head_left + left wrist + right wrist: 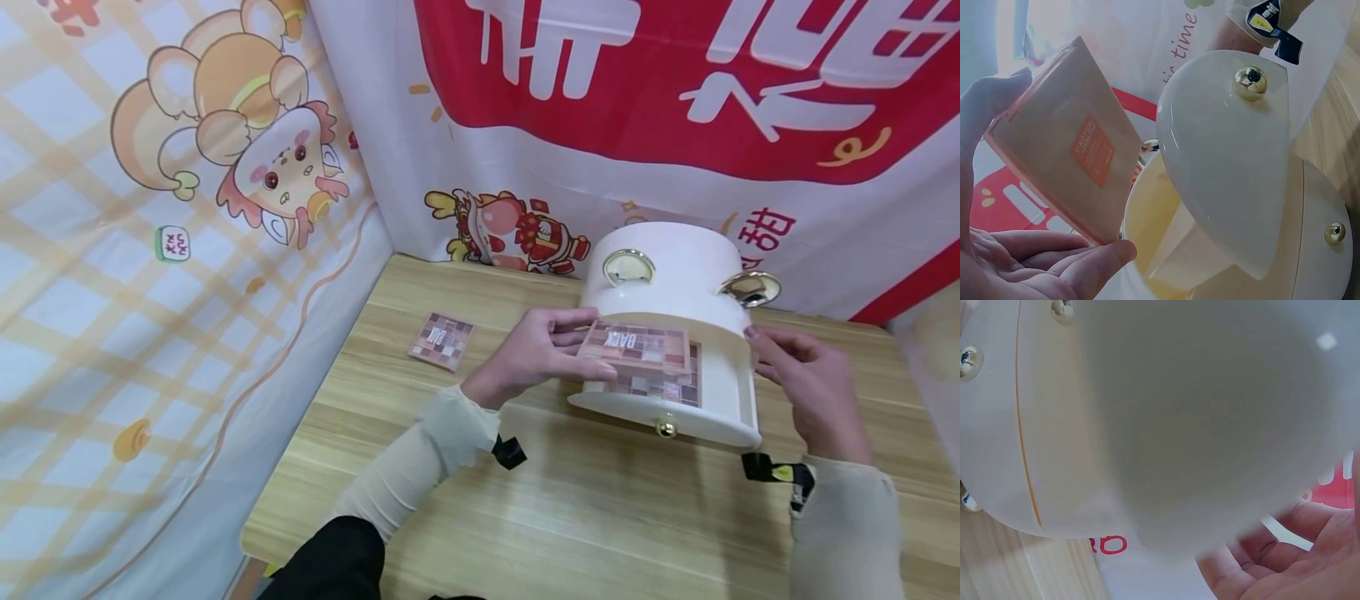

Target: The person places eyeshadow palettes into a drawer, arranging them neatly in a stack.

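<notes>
My left hand (536, 350) pinches an eyeshadow palette (637, 344) by its edges, above the pulled-out drawer (726, 387) of a white round-fronted storage box (667, 254). From the left wrist, the held palette (1054, 147) shows its plain back with an orange label, thumb on one edge and fingers on the opposite one. A second palette (660, 393) lies in the drawer, partly covered by the held one. At the box's right side, my right hand (813, 375) touches it with bent, loose fingers; the box hides some of the fingertips in the right wrist view.
A third palette (441, 340) lies flat on the wooden table (577, 517), left of the box. The drawer front has a gold knob (666, 428), and gold-rimmed ear shapes (750, 288) stick out above. Printed cloth (637, 108) hangs close behind and along the left.
</notes>
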